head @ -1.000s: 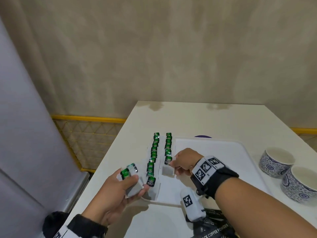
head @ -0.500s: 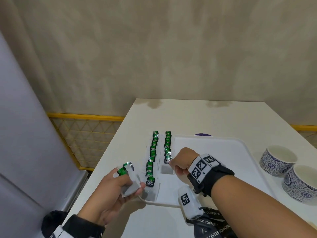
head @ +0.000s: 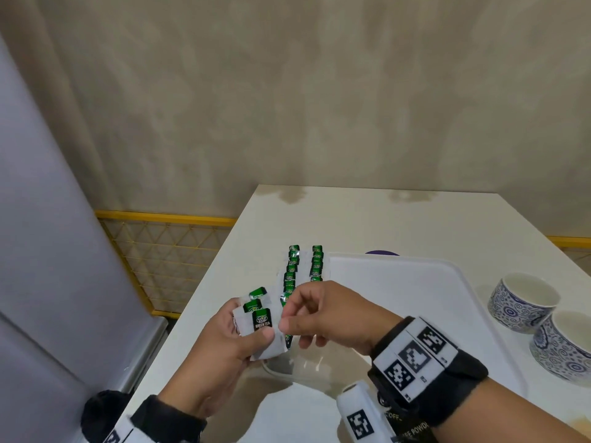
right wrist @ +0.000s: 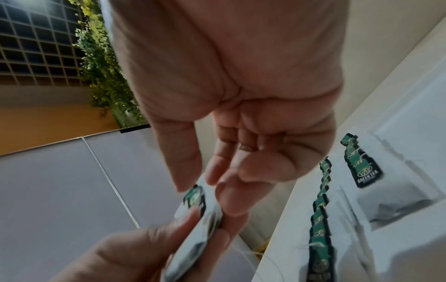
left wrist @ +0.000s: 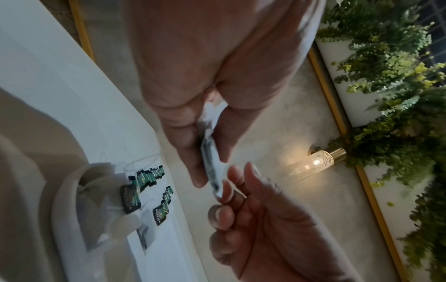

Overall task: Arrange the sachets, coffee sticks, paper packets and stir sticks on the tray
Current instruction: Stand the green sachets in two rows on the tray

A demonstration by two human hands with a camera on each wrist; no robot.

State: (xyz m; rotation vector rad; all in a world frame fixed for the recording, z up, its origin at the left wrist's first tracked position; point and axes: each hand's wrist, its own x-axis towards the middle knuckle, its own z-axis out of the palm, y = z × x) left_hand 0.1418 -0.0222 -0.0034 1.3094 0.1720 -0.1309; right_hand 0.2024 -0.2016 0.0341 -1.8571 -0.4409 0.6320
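Note:
My left hand (head: 236,343) grips a small stack of green tea sachets (head: 260,321) just above the tray's near left corner. My right hand (head: 287,314) has come against that stack; its thumb and forefinger pinch the right edge of the top sachet (right wrist: 195,198). The left wrist view shows the stack (left wrist: 212,167) edge-on between both hands. Two rows of green tea sachets (head: 292,266) lie along the left side of the white tray (head: 415,282). The nearest ends of the rows are hidden behind my hands.
Two blue patterned cups (head: 524,302) stand right of the tray. Black coffee powder packets (head: 409,423) lie under my right wrist at the table's near edge. A purple object (head: 382,252) peeks out behind the tray. The table's left edge drops beside my left hand.
My right hand has left the sachet row on the tray and come back left to the stack. My left hand has lifted the stack toward it.

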